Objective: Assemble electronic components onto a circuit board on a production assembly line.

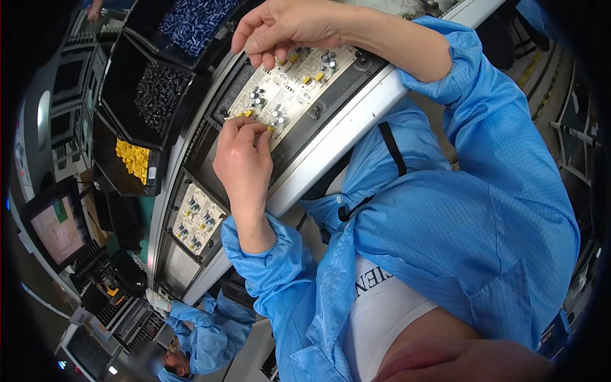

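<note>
A pale circuit board (289,86), dotted with small yellow blocks and silver-topped cylinders, lies in a dark carrier frame (331,95) on the grey conveyor rail (347,137) that runs slantwise along the desk in front of the person. The left hand (244,156) rests on the board's near corner, fingers bunched narrow and pinched on a small yellow component (270,128) at the board's edge. The right hand (280,28) hangs over the far end of the same board, fingers curled down and fingertips close together just above the parts there; whether it holds anything cannot be told. Both forearms come out of loose blue smock sleeves (273,254), and the right arm crosses above the rail. Beyond the board, a row of black bins stands along the line: one holds yellow blocks (133,159), the next black parts (158,95), the farthest dark blue cylinders (194,22). Down the rail, a second board (196,219) carrying similar parts sits in its own frame, well apart from the hands. Further left, a small monitor (56,232) with a pinkish screen faces the station, with dark racks below it. At the lower edge another person in a blue smock (207,331) leans toward the same line, one gloved hand (158,299) near the rail.
</note>
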Tool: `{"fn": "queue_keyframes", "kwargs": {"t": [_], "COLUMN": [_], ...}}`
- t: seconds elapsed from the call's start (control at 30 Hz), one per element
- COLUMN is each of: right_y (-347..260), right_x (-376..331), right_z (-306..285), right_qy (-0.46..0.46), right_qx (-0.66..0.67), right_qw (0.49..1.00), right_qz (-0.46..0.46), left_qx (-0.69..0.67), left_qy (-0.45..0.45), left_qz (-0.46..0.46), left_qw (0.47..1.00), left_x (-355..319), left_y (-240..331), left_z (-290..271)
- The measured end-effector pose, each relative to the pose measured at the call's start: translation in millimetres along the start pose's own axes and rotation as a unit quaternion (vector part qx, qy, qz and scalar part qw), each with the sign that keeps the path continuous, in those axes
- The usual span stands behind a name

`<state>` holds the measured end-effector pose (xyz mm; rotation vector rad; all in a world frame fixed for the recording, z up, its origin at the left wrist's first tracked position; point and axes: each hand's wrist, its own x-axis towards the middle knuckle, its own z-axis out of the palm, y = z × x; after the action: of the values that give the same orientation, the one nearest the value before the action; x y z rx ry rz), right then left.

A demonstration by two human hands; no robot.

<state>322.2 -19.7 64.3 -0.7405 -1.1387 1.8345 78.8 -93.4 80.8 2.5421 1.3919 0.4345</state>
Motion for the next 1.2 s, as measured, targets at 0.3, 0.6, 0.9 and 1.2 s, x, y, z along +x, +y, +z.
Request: {"fn": "queue_keyframes", "kwargs": {"t": [0.3,0.6,0.9,1.2], "right_y": [5.7,-1.2,2.1,3.5], "right_x": [1.3,-7.4,-5.6,-8.7], "right_z": [3.3,20.0,21.7,17.4], "right_qy": [-0.060,-0.045,-0.032,-0.008], "right_qx": [-0.090,-0.175,-0.200,-0.112], "right_qw": [0.993,0.982,0.978,0.985], "right_qz": [0.043,0.046,0.044,0.128], "left_qx": [0.019,-0.038,-0.197,-0.194], "left_qy": [0.015,-0.007,0.133,0.110], "left_qz": [0.040,0.030,-0.081,-0.074], "left_qw": [0.999,0.999,0.968,0.972], "left_x": [2.9,3.3,-2.3,-3.9], "left_y": [1.7,-6.1,-28.2,-25.5], "left_z": [1.8,-2.8,-14.4,-14.0]}}
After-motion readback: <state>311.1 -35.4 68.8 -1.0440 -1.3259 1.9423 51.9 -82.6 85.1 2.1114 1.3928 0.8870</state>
